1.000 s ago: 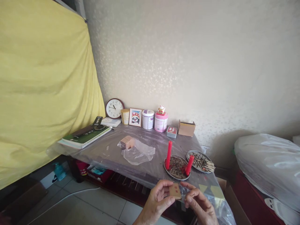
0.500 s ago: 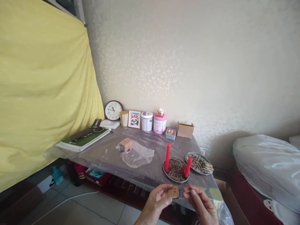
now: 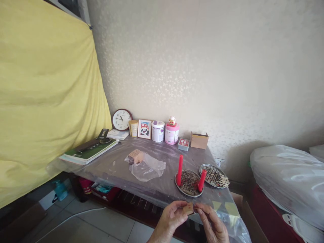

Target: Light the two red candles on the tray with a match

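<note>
Front edge of the table (image 3: 168, 180), left hand (image 3: 168, 219) pinches the matchbox (image 3: 188, 209), right hand (image 3: 212, 221) pinches a likely match (image 3: 195, 208) at its side, probably striking, so hold steady.

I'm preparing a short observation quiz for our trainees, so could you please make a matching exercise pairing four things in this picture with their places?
Things:
1. Small cardboard box
2. Taller red candle
3. Cat figurine
4. Round clock

Places:
A. Standing on the nearer round plate
B. Next to the yellow cup
C. Held in the left hand
D. On top of the pink canister

Right pairs: 1-C, 2-A, 3-D, 4-B.
</note>
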Motion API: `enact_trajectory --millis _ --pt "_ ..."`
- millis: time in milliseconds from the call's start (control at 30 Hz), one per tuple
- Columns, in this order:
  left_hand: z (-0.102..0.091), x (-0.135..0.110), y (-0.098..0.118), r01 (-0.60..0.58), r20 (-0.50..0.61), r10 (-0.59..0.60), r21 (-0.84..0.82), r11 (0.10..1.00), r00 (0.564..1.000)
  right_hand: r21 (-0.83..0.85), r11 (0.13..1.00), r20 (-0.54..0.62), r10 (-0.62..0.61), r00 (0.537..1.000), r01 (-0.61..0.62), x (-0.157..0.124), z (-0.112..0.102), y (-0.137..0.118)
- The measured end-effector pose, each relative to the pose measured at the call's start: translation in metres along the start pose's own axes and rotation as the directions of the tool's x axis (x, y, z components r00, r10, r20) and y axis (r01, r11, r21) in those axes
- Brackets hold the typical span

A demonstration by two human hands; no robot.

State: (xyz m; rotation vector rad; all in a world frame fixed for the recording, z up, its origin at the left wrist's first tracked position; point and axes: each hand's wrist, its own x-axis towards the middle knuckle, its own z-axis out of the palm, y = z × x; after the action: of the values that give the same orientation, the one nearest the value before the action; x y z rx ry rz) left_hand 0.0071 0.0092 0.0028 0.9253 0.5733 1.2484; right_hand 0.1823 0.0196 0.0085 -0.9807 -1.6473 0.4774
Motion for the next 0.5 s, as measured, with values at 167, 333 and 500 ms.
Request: enact_trajectory --millis 167,333,500 --pt "0.000 0.000 0.001 0.014 -0.033 -0.013 0.014 1.000 0.999 -0.022 0.999 0.006 0.026 1.000 -0.026 0.000 0.001 0.000" --pt "-0.001 0.001 0.001 -0.008 -0.015 0.008 0.018 1.000 1.000 -0.014 0.997 -0.117 0.076 0.990 -0.078 -0.001 0.002 0.007" --pt "0.004 0.000 0.006 0.021 -0.032 -0.020 0.016 1.000 0.999 -0.050 0.999 -0.108 0.015 0.994 -0.020 -0.001 0.002 0.009"
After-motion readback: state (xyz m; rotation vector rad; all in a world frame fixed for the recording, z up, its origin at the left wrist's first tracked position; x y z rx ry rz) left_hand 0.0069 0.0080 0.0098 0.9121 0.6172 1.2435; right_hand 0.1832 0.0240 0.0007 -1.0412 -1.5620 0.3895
